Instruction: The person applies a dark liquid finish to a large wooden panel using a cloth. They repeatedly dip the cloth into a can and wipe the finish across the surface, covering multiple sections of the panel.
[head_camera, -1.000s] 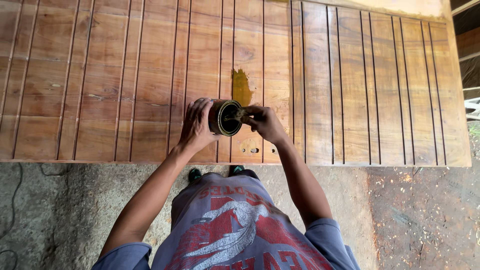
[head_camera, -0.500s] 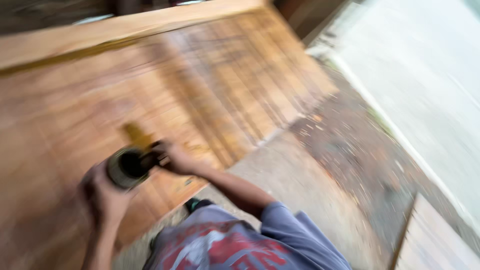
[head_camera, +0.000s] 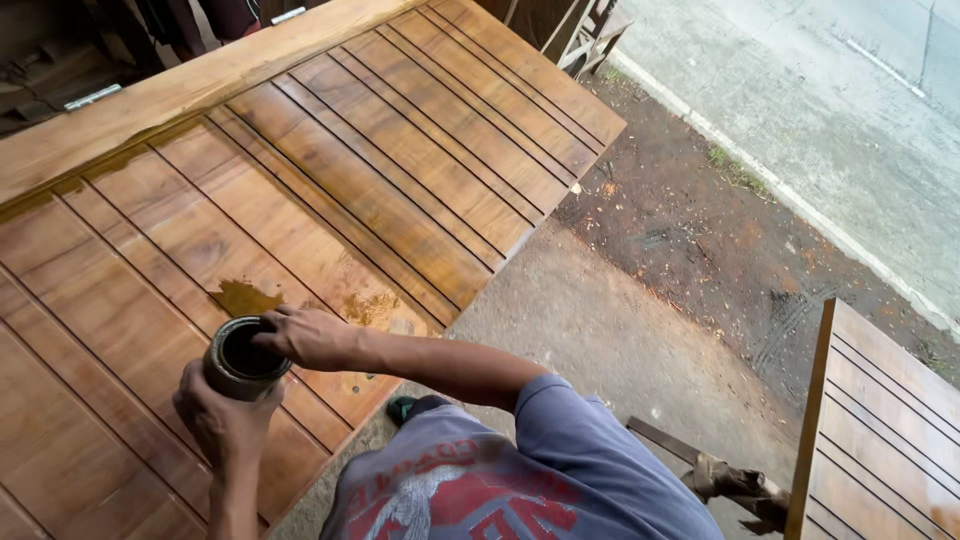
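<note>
A large grooved wooden panel (head_camera: 330, 190) is lying flat across the upper left, with bare ground (head_camera: 640, 300) running beside it and a paved road (head_camera: 850, 110) lying beyond. One second slatted panel (head_camera: 880, 420) is standing at the lower right. One tin (head_camera: 242, 358), round, open-topped and dark inside, is hovering over the near edge of the large panel, just beside one wet amber patch (head_camera: 245, 297). The left hand (head_camera: 222, 420) is cupping the tin from below, fingers wrapped round its wall. The right hand (head_camera: 312, 338) is reaching over the rim, fingers bunched together and dipping inside; what they are pinching cannot be told. Nothing is blocking either hand.
</note>
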